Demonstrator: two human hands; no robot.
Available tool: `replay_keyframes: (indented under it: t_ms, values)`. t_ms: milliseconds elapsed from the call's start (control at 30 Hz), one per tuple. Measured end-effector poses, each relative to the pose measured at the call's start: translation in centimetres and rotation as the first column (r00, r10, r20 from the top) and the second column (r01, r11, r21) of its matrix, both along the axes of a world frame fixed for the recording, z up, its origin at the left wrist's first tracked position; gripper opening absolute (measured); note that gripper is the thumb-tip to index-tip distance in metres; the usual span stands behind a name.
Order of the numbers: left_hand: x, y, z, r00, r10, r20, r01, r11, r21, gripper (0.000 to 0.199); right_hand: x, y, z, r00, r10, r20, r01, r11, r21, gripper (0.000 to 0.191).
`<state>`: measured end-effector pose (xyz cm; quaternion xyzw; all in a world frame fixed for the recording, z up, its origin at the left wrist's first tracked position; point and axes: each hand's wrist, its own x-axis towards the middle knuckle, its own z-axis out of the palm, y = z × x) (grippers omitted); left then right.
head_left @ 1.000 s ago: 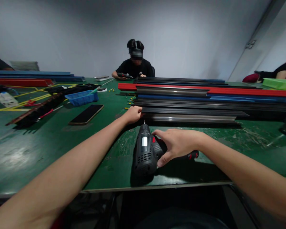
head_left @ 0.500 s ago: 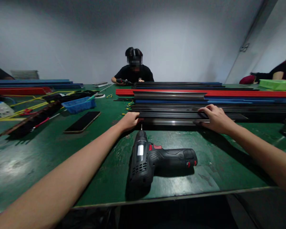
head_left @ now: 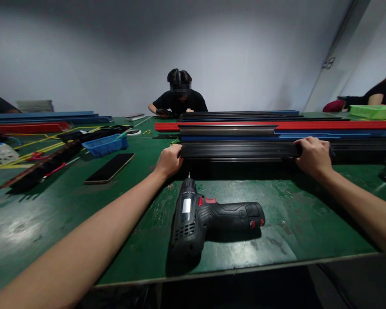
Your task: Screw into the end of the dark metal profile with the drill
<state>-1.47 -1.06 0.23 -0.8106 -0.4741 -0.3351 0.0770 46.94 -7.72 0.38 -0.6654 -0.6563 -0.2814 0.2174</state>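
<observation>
A long black metal profile (head_left: 238,150) lies crosswise in front of me, its ribbed side facing me. My left hand (head_left: 169,161) is closed around its left end. Farther along to the right, my right hand (head_left: 314,156) grips the same profile, fingers over the top edge and thumb low. Beneath it, a second profile shows only as a thin strip. Nearer to me a black cordless drill (head_left: 193,219) with red buttons rests on its side, its bit pointing at the profile near my left hand.
Red profiles (head_left: 324,125), blue and black ones lie stacked behind. Left on the green table (head_left: 141,257) are a phone (head_left: 110,168), a blue basket (head_left: 106,145) and wires. A person (head_left: 180,96) works opposite. A green tray (head_left: 375,112) stands far right.
The black profile has been raised and tilted, so its ribbed face shows. My right hand has shifted right along it; my left hand has moved slightly up and left.
</observation>
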Motion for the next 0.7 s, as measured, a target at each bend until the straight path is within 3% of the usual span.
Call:
replay_keyframes:
  t_ms: [167, 300, 533, 700]
  values:
    - [0.6, 0.1, 1.2, 0.978, 0.104, 0.18, -0.118, 0.99, 0.072, 0.024, -1.2, 0.6, 1.5, 0.999, 0.012, -0.036, -0.01, 0.999, 0.054, 0.031]
    - [0.9, 1.0, 2.5, 0.928, 0.263, 0.264, -0.256, 0.965, -0.061, 0.018, -2.1, 3.2, 3.4, 0.998, 0.038, -0.054, -0.037, 0.999, 0.025, 0.033]
    - [1.3, 7.1, 5.3, 0.792, 0.434, 0.43, -0.345, 0.899, -0.271, 0.015, -4.6, 9.6, 5.9, 0.994, 0.0, -0.113, -0.015, 0.991, -0.135, 0.03]
    - [1.6, 10.2, 4.5, 0.734, 0.528, 0.427, -0.373, 0.839, -0.395, 0.013, -5.5, 11.9, 6.2, 0.989, -0.079, -0.122, 0.05, 0.972, -0.231, 0.034]
